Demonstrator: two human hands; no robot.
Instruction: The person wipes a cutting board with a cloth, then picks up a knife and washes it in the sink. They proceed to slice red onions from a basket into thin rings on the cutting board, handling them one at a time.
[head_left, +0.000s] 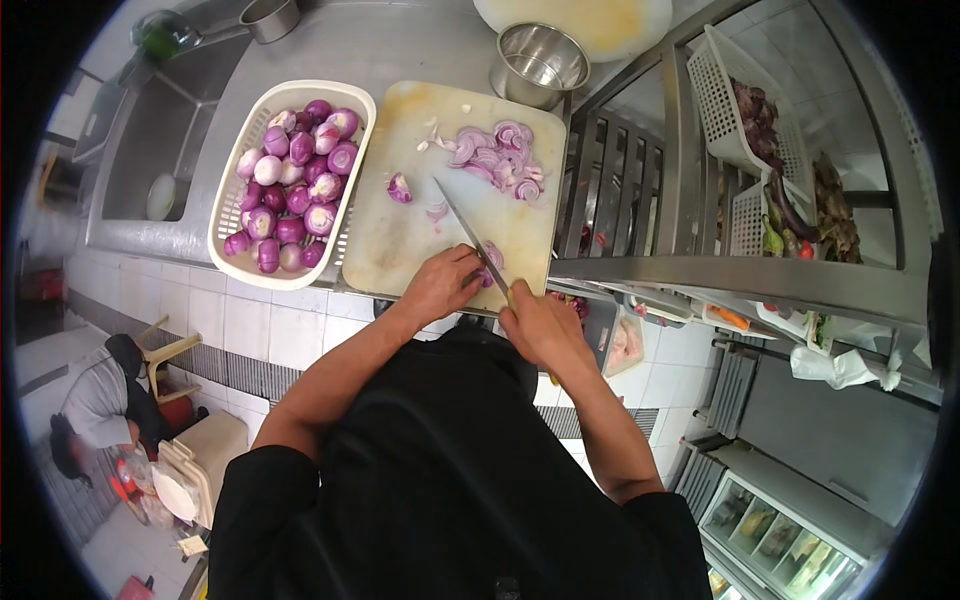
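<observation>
My right hand (541, 324) grips the yellow handle of a kitchen knife (470, 234), its blade pointing up and left over a white cutting board (397, 262). Against the blade, my left hand (444, 281) holds a piece of red onion (486, 279) near the board's front edge; the fingers partly hide it. A few thin slices lie by the blade. Farther back on the board is a pile of sliced red onion (499, 157), with small white trimmings (435, 140) to its left. One onion wedge (400, 188) rests left of the knife tip.
Left of the board stands a white plastic basket (217, 217) of peeled red onions. Behind the board is a steel pot (541, 64). A sink (142, 142) is at far left, a metal rack (675, 150) with vegetable baskets at right. A person (101, 397) is at lower left.
</observation>
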